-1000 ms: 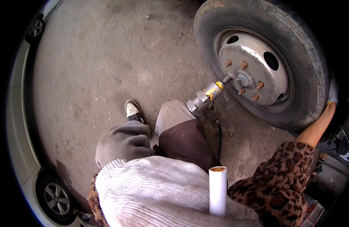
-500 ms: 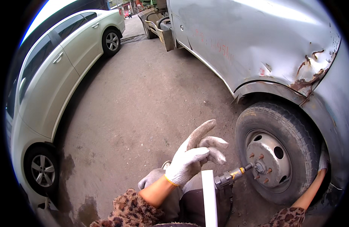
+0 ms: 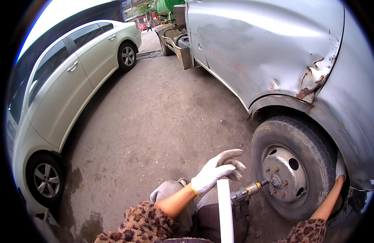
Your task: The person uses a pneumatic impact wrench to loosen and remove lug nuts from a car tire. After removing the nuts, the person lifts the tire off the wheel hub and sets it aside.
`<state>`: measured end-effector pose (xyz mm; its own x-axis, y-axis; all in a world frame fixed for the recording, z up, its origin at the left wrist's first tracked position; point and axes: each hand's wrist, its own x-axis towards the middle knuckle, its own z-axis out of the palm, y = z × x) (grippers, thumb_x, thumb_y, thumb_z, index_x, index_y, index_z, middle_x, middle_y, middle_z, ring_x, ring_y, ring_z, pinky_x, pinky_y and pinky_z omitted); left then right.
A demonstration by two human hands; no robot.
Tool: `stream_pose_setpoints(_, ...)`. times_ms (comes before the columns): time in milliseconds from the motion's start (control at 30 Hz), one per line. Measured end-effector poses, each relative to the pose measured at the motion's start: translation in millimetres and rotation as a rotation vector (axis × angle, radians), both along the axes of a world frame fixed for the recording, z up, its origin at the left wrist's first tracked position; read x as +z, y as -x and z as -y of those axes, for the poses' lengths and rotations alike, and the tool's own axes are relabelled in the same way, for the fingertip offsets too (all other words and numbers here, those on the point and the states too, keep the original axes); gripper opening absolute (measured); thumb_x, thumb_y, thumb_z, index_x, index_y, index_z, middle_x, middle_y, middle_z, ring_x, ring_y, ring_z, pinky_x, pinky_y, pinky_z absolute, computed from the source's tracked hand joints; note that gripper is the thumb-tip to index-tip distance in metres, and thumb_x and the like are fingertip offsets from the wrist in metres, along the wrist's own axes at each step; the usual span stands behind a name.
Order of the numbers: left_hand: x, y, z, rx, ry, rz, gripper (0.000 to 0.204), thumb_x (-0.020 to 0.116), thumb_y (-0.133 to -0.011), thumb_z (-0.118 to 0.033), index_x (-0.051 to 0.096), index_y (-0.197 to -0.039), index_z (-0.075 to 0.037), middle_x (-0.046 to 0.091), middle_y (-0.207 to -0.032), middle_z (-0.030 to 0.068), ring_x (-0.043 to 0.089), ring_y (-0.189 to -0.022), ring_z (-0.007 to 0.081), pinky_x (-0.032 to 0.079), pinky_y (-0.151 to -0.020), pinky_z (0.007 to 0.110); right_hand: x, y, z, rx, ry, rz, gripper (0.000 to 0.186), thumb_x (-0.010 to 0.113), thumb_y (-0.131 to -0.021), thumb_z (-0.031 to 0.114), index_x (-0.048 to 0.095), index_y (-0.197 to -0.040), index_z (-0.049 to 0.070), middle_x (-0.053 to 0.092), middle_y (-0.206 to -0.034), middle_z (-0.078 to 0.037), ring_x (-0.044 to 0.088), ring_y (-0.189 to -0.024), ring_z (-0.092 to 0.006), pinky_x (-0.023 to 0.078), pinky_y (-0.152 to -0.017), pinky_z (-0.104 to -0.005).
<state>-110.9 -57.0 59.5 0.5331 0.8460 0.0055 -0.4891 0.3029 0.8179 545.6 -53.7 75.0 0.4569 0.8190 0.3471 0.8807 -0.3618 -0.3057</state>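
Observation:
My left hand (image 3: 219, 172), in a white knit glove, hovers left of the wheel, fingers stretched out and holding nothing. On the tyre's (image 3: 306, 141) right side, my gloved right hand (image 3: 340, 167) rests in the gap by the wheel arch; its fingers are mostly hidden. The steel wheel rim (image 3: 290, 160) shows rusty studs (image 3: 283, 194) around a centre hub. An impact wrench (image 3: 247, 191) with yellow marks lies near my legs, its dark socket pointing at the hub. Neither hand touches it. A white strip (image 3: 224, 210) stands upright in front of my lap, partly covering the wrench.
The dented silver-grey vehicle (image 3: 251, 44) with rust on its door edge rises at the right, its fender (image 3: 336, 115) arching over the tyre. A pale car (image 3: 69, 77) stands along the left. Concrete ground (image 3: 154, 117) lies between them, with dark wet patches (image 3: 91, 227).
My left hand has come down slightly, its fingers now pointing more to the right. My right hand stays beside the tyre. The view has shifted a little; wheel and wrench look unchanged.

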Motion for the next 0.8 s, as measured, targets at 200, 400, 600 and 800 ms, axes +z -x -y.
stream_pose_setpoints(200, 0, -3, -3, -0.035, -0.047, -0.043, 0.05, 0.059, -0.097, -0.019, 0.044, -0.141, -0.002, 0.064, -0.112, 0.0143, 0.065, -0.092, 0.0189, 0.053, -0.086, 0.034, 8, -6, 10, -0.017, -0.004, 0.006, 0.053, 0.036, -0.102, 0.029, 0.039, -0.147, 0.001, 0.039, -0.153, -0.011, 0.034, -0.142, -0.0245, 0.023, -0.118, -0.0336)
stream_pose_setpoints(400, -4, -5, -1, -0.335, -0.525, -0.792, 0.045, 0.052, -0.097, -0.021, 0.047, -0.139, -0.006, 0.065, -0.114, 0.0161, 0.065, -0.102, 0.0265, 0.051, -0.092, 0.038, 5, -5, 10, -0.024, 0.002, 0.0, 0.054, 0.037, -0.102, 0.032, 0.039, -0.147, 0.002, 0.039, -0.153, -0.011, 0.033, -0.142, -0.0252, 0.023, -0.118, -0.0341)
stream_pose_setpoints(600, -17, -9, 12, -0.982, -0.797, -1.284, 0.049, 0.055, -0.092, -0.038, 0.052, -0.13, -0.009, 0.064, -0.117, 0.0195, 0.062, -0.107, 0.0401, 0.049, -0.091, 0.047, 3, -6, 8, -0.024, 0.011, -0.009, 0.056, 0.037, -0.101, 0.034, 0.039, -0.147, 0.002, 0.039, -0.153, -0.012, 0.033, -0.142, -0.0258, 0.023, -0.118, -0.0345)
stream_pose_setpoints(800, -27, -11, 4, -0.816, -0.775, -1.272, 0.051, 0.055, -0.092, -0.041, 0.053, -0.133, -0.011, 0.064, -0.12, 0.0191, 0.06, -0.111, 0.0383, 0.048, -0.094, 0.046, 6, -8, 12, -0.034, 0.011, -0.014, 0.057, 0.038, -0.101, 0.036, 0.039, -0.147, 0.002, 0.038, -0.154, -0.012, 0.032, -0.142, -0.0264, 0.023, -0.118, -0.035)
